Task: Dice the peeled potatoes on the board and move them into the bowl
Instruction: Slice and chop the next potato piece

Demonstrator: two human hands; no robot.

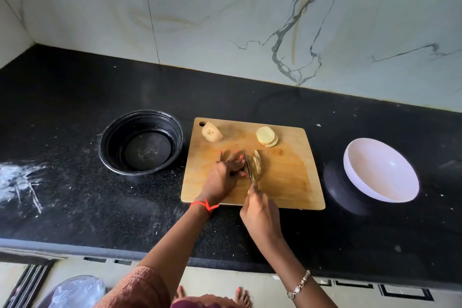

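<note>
While the knife (248,169) was gripped by its handle in the right hand (261,215), its blade was held down on a potato (257,165) at mid-board (287,182), cut slices leaning just right of the blade. The left hand (226,170) was laid just left of the blade, fingers stretched and spread, nothing seen grasped. A half potato (212,132) and a slice stack (267,135) were recorded near the far edge. A white bowl (380,170) was noted right of the board, apart from both hands; a black bowl (141,142) left.
</note>
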